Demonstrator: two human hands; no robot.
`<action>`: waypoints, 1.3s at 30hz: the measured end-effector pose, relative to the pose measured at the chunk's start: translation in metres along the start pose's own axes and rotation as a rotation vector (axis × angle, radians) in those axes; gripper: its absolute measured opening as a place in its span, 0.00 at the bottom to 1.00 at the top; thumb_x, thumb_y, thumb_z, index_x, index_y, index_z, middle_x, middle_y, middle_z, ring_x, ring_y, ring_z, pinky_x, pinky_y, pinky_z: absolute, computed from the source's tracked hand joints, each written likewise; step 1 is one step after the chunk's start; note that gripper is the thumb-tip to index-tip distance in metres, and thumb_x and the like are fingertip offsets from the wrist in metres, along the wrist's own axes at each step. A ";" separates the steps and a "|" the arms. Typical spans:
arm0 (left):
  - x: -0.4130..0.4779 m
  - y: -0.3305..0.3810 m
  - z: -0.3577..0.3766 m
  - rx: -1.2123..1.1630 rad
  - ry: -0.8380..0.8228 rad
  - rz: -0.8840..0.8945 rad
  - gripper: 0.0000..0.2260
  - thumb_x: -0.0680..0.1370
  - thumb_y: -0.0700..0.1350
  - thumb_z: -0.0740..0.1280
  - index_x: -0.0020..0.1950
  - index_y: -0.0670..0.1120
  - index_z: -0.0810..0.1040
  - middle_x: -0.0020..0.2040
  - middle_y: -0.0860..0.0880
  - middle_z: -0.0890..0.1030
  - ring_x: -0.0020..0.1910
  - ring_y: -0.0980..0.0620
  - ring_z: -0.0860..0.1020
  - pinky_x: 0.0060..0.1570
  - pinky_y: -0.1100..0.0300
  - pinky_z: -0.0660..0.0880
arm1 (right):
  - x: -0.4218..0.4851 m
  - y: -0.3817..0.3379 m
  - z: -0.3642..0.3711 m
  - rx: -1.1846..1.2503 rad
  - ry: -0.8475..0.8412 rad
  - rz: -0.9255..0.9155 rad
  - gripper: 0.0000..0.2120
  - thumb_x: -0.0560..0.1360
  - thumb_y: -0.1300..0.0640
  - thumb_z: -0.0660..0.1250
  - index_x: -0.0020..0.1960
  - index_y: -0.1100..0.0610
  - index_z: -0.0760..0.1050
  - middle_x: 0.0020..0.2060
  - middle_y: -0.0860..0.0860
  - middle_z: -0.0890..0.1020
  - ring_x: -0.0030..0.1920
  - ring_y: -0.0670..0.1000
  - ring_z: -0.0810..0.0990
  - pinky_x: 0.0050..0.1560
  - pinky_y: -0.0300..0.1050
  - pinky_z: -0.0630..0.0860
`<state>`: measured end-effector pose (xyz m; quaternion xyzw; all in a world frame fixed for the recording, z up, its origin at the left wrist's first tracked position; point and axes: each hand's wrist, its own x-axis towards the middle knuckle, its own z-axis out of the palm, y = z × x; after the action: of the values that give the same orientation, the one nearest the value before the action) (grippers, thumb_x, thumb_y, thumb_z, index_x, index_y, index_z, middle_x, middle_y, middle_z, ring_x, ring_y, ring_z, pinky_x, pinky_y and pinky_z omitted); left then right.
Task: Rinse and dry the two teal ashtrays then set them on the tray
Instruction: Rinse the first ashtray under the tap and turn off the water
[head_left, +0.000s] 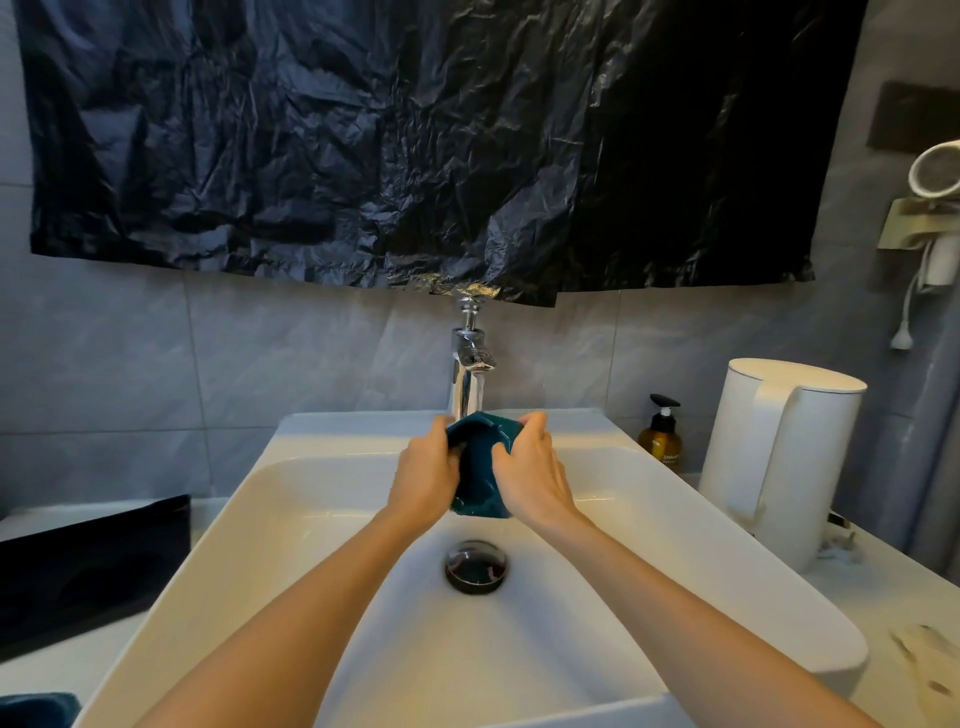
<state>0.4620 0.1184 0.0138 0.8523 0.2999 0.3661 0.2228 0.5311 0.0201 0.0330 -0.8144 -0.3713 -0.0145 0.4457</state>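
Note:
A square teal ashtray (480, 470) is tilted up on edge over the white sink (311, 519), right below the chrome faucet (469, 374). My left hand (423, 480) grips its left side, with the thumb inside the hollow. On the other side my right hand (532, 475) grips it, fingers curled over the top corner. Whether water is running is not visible. A second teal object (36, 709) peeks in at the bottom left corner. A black tray (88, 561) lies on the counter left of the sink.
The drain (475, 566) sits in the basin below my hands. A white kettle (779, 462) and an amber pump bottle (661, 436) stand to the right. A crumpled pale cloth (930, 660) lies at the right edge. Black plastic sheeting (415, 140) covers the wall above.

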 end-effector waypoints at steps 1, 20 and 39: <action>0.000 0.002 0.002 -0.016 -0.055 0.061 0.17 0.80 0.38 0.57 0.68 0.46 0.67 0.58 0.44 0.78 0.52 0.47 0.76 0.49 0.58 0.74 | 0.002 0.002 -0.001 -0.024 -0.007 0.023 0.10 0.79 0.56 0.57 0.60 0.55 0.61 0.57 0.56 0.73 0.52 0.57 0.77 0.47 0.51 0.75; -0.006 0.012 0.017 -0.099 -0.314 -0.162 0.10 0.82 0.44 0.58 0.58 0.42 0.75 0.54 0.41 0.80 0.50 0.47 0.79 0.49 0.56 0.78 | 0.013 0.012 -0.027 -0.224 -0.193 0.144 0.08 0.79 0.52 0.53 0.57 0.52 0.62 0.50 0.54 0.76 0.50 0.56 0.76 0.41 0.46 0.74; 0.003 0.010 -0.004 -0.425 -0.175 -0.314 0.19 0.78 0.30 0.55 0.67 0.42 0.69 0.59 0.43 0.75 0.59 0.44 0.73 0.52 0.51 0.76 | 0.015 0.016 -0.013 0.420 -0.332 0.374 0.12 0.79 0.59 0.59 0.61 0.55 0.62 0.58 0.54 0.69 0.50 0.59 0.75 0.36 0.55 0.82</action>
<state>0.4641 0.1136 0.0241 0.7579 0.3246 0.3067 0.4756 0.5562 0.0145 0.0345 -0.7498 -0.2778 0.2776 0.5325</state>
